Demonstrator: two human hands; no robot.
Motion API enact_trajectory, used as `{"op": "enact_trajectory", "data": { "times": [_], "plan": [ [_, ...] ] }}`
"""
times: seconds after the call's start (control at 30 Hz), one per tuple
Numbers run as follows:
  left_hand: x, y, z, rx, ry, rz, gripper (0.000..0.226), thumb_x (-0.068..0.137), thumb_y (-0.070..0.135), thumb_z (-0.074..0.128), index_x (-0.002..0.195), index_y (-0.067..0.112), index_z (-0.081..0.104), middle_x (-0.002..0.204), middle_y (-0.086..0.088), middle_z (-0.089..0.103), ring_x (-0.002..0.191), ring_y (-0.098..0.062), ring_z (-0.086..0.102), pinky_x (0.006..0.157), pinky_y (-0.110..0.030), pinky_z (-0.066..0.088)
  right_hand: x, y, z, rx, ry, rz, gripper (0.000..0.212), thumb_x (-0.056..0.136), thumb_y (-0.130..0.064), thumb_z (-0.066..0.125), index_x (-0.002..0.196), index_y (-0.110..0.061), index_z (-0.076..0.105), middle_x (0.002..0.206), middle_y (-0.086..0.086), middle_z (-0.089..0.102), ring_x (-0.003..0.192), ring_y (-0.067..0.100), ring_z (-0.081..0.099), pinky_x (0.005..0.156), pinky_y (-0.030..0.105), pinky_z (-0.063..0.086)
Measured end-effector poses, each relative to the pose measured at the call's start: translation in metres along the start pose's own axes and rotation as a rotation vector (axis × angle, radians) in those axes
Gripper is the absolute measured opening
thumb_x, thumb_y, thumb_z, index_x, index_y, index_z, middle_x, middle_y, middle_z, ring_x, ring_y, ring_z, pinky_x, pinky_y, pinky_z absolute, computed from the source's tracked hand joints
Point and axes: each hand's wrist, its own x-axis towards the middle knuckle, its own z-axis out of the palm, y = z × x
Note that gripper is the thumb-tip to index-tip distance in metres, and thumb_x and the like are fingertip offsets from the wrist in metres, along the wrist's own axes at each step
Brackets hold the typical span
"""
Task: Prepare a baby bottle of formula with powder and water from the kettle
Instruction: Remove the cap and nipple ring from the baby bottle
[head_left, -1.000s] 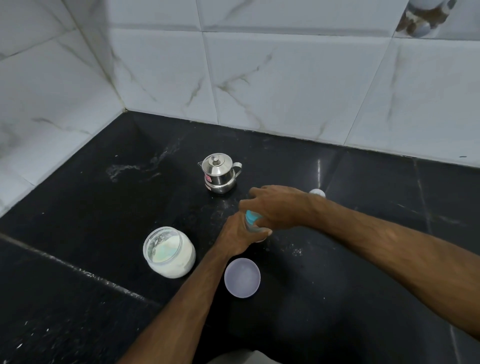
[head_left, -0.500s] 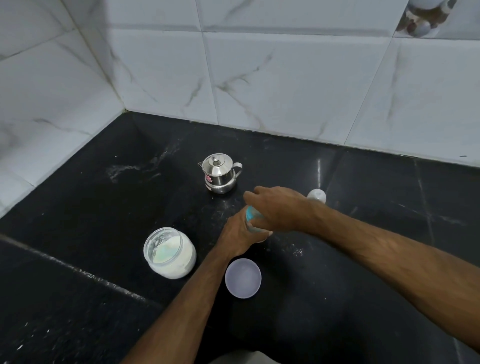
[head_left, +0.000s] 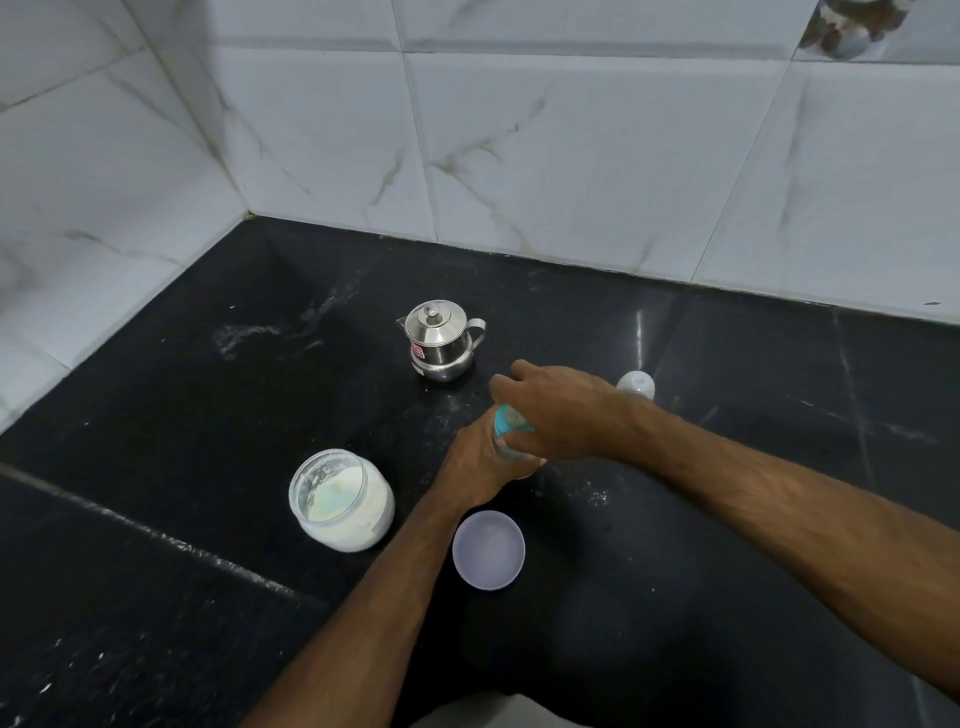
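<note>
Left hand (head_left: 475, 462) curls round the lower body of the baby bottle (head_left: 511, 436), standing on the black counter (head_left: 156, 415); right hand (head_left: 556, 410) closes over its teal collar (head_left: 503, 422) from above, the top mostly hidden, so the grip looks like a twist-hold. Steel kettle (head_left: 440, 340) sits just beyond both hands, lid on. Open powder jar (head_left: 338, 499) stands left of the left wrist, its loose lid (head_left: 488, 550) near that forearm, a small white cap (head_left: 636, 384) behind the right wrist.

Black speckled countertop (head_left: 156, 415); white tiles (head_left: 571, 156) veined grey-brown; shiny silver kettle (head_left: 439, 340), red label; teal bottle collar (head_left: 505, 420); clear jar (head_left: 340, 500), creamy-white powder; pale lavender lid (head_left: 488, 550).
</note>
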Motion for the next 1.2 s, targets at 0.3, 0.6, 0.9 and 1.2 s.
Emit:
{"op": "enact_trajectory", "data": {
  "times": [0.3, 0.6, 0.9, 1.2],
  "plan": [
    [0.006, 0.0, 0.002, -0.067, 0.069, -0.044, 0.062, 0.089, 0.026, 0.066, 0.141, 0.012, 0.034, 0.142, -0.006, 0.044, 0.132, -0.022, 0.043, 0.114, -0.03, 0.032, -0.002, 0.007, -0.006, 0.004, -0.036, -0.041, 0.057, 0.084, -0.049, 0.064, 0.132, -0.032, 0.039, 0.12, -0.001, 0.044, 0.099, 0.017, 0.053, 0.079, 0.037, 0.055],
    [0.003, 0.0, 0.0, 0.041, 0.01, 0.009, 0.063, 0.093, 0.032, 0.059, 0.143, 0.01, 0.029, 0.147, -0.013, 0.038, 0.135, -0.025, 0.038, 0.114, -0.033, 0.03, 0.005, 0.005, -0.002, -0.052, -0.1, -0.108, 0.052, 0.088, -0.025, 0.066, 0.133, -0.029, 0.039, 0.127, 0.002, 0.042, 0.107, 0.018, 0.05, 0.087, 0.036, 0.052],
    [0.008, 0.0, 0.007, 0.078, 0.093, 0.047, 0.058, 0.09, 0.023, 0.065, 0.139, 0.01, 0.038, 0.14, -0.011, 0.046, 0.13, -0.025, 0.045, 0.112, -0.037, 0.036, 0.001, 0.002, 0.002, -0.039, -0.035, -0.016, 0.056, 0.089, -0.045, 0.06, 0.136, -0.025, 0.037, 0.123, 0.004, 0.046, 0.095, 0.019, 0.056, 0.079, 0.034, 0.054],
    [0.001, -0.004, 0.0, -0.044, 0.024, 0.032, 0.07, 0.09, 0.035, 0.063, 0.145, 0.01, 0.027, 0.148, -0.014, 0.036, 0.138, -0.028, 0.035, 0.115, -0.039, 0.03, 0.003, 0.004, -0.002, -0.051, -0.128, -0.12, 0.054, 0.088, -0.028, 0.067, 0.134, -0.032, 0.04, 0.132, 0.001, 0.041, 0.106, 0.02, 0.053, 0.087, 0.038, 0.053]
  ]
}}
